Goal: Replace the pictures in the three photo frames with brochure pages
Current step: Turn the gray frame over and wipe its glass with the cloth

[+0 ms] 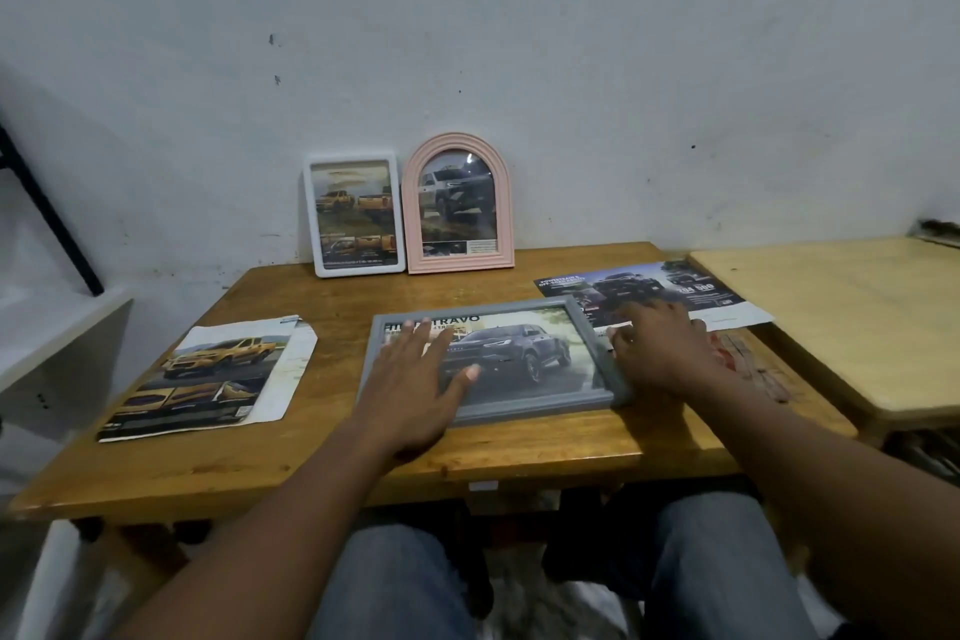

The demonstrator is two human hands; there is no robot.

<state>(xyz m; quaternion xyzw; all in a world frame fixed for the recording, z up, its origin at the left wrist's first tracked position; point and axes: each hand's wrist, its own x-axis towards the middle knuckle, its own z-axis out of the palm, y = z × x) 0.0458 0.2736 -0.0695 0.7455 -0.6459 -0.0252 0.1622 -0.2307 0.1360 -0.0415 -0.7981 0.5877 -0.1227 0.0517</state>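
Knees (395, 582) under the table (311, 457) edge, both forearms reaching over it. Left of the grey frame (519, 408): loose brochure (208, 379), yellow pickup. Behind the grey frame, at the wall: white frame (358, 270), then pink arched frame (415, 224), both showing truck pages. Left hand (415, 379) flat on the grey frame's glass, fingers spread. Grey frame lies face up, dark truck page inside. Right hand (660, 353) on its right rail, fingers curled over the edge, looks like a grip. Past its right corner: another brochure sheet (649, 286). Likely last frame, nearly done. Lift by the rails, not the glass; lean it beside the pink one with enough tilt.
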